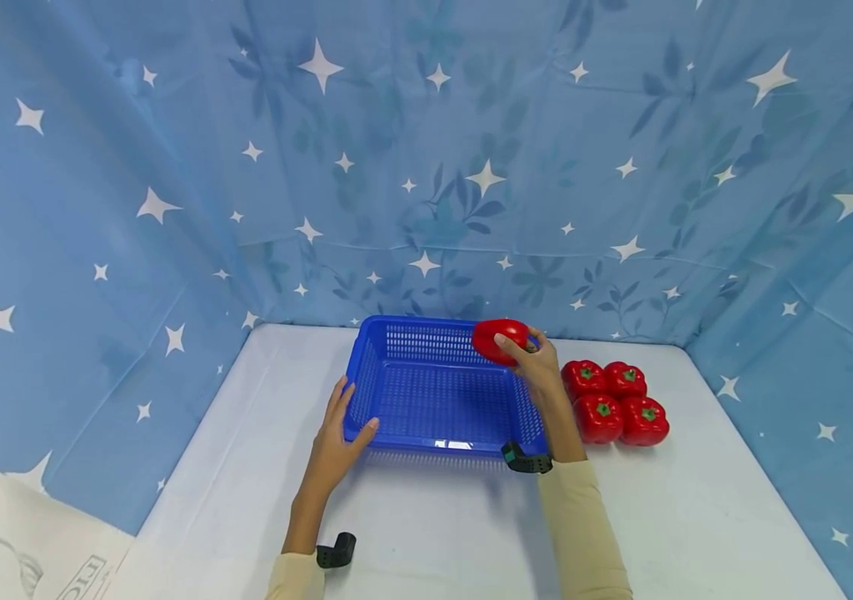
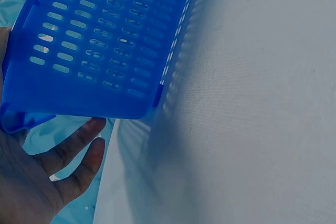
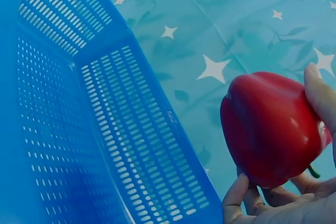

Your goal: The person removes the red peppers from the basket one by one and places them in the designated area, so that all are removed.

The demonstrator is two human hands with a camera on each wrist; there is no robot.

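Note:
My right hand [image 1: 541, 367] holds a red bell pepper [image 1: 497, 340] above the right back corner of a blue plastic basket [image 1: 434, 442]. In the right wrist view, thumb and fingers wrap the stem end of the pepper [image 3: 270, 129], beside the basket's slotted wall [image 3: 142, 135]. At the basket's front left corner, my left hand [image 1: 334, 446] touches the rim with fingers spread. The left wrist view has two loosely extended fingers [image 2: 79, 166] near the basket's edge. Nothing shows on the basket's floor.
Several red bell peppers [image 1: 599, 418] stand together on the white table [image 1: 441, 533], right of the basket. A blue star-patterned curtain [image 1: 426, 167] hangs behind the table and along both sides.

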